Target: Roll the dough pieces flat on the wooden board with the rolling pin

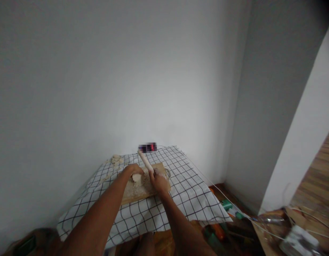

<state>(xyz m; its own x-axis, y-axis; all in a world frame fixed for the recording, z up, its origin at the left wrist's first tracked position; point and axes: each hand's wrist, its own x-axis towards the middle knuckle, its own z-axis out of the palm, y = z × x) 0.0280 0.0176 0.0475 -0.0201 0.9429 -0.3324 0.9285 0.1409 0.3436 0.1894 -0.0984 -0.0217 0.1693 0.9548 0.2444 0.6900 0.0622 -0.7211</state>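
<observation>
In my right hand (158, 180) is a pale, flour-dusted rolling pin (146, 161), gripped at its near end and slanting up and away to the left. My left hand (134, 169) bends over the far side of a flattened, ragged-edged piece of dough (138, 180), its fingers curled at the dough's edge and partly hidden. Under both hands lies a wooden board (134, 196) dusted with flour. A metal ring-like handle (168, 173) shows at the board's right side.
The board rests on a table with a white, black-checked cloth (189, 192). Pale dough pieces (116, 159) lie at the back left. A blurred dark and red object (148, 147) sits by the wall. Green items (227, 204), cables and a white box (299, 241) are at lower right.
</observation>
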